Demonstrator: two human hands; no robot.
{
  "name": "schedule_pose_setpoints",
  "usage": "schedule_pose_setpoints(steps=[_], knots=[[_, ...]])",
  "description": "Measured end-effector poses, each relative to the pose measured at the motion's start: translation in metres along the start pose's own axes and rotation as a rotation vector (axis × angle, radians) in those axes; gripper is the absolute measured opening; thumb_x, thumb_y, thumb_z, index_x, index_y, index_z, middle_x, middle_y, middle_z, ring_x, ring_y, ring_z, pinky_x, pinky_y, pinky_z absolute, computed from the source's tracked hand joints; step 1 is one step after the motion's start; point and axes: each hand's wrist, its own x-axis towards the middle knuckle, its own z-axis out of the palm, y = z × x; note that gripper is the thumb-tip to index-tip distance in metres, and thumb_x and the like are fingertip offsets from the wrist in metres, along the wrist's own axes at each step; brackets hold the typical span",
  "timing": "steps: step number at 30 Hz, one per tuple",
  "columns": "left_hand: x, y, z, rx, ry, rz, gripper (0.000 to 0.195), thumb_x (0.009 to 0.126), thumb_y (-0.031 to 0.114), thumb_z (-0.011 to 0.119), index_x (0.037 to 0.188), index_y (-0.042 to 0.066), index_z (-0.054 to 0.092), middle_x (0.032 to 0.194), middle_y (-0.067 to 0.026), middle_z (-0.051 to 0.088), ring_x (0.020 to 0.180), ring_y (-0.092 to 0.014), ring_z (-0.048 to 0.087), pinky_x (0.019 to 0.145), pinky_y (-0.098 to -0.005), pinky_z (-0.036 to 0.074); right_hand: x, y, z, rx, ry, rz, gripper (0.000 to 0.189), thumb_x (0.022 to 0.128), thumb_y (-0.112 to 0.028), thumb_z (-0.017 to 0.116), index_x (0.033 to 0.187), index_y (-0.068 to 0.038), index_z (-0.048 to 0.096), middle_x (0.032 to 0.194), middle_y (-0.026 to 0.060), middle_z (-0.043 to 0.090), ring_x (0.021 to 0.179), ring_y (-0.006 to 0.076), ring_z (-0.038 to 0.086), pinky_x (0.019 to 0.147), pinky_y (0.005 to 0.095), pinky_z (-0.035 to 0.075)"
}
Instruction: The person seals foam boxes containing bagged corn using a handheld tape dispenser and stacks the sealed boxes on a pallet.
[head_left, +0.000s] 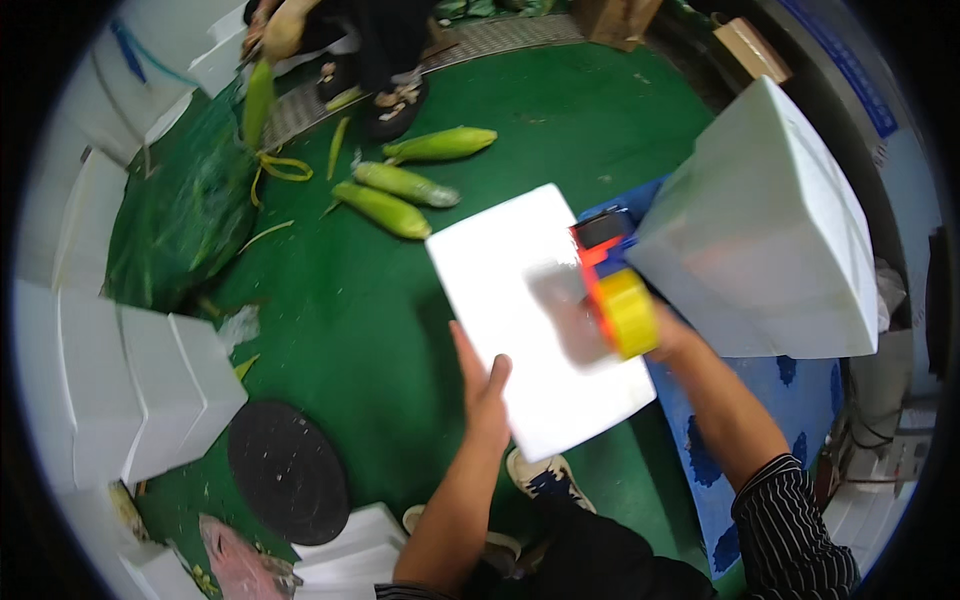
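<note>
My left hand (486, 394) grips the near left edge of a white styrofoam box (499, 259), its thumb resting over the rim. The box is tilted above the green floor in front of me. In my right hand (667, 334) is a red and blue tape dispenser (592, 259) carrying a roll of yellow tape (630, 313). The dispenser is blurred and overlaps the right side of the box, casting a shadow on its white face. Whether it touches the box I cannot tell. Most of my right hand's fingers are hidden behind the roll.
Several ears of corn in green husks (386, 210) lie on the green floor (360, 315). A person (390, 52) at the far side holds another ear. A green mesh sack (187, 202), stacked styrofoam boxes (142, 375) and a round black stool (289, 472) stand left; a blue table (750, 420) bears styrofoam boxes (757, 225) right.
</note>
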Motion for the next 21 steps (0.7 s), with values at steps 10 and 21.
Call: schedule_pose_setpoints(steps=[10,21], knots=[[-0.078,0.123,-0.096,0.472,0.331,-0.062,0.081,0.093,0.014,0.061,0.158,0.014,0.013,0.155,-0.0135,0.034,0.137,-0.030,0.043,0.112,-0.0444,0.038,0.014,0.087,0.189,-0.359,-0.222,-0.305,0.100,0.087,-0.046,0.072,0.154,-0.002,0.013,0.153,0.0271,0.034,0.138,0.0334,0.039,0.113,0.0374,0.034],[-0.048,0.146,0.002,1.180,0.595,0.421,0.053,0.086,0.004,0.069,0.135,0.000,0.050,0.132,-0.0137,0.056,0.127,-0.028,0.050,0.111,-0.0377,0.034,-0.249,-0.091,0.001,-0.154,0.219,-0.977,0.045,0.101,-0.029,0.053,0.138,-0.004,0.049,0.136,0.0157,0.056,0.124,0.0249,0.054,0.105,0.0407,0.043]])
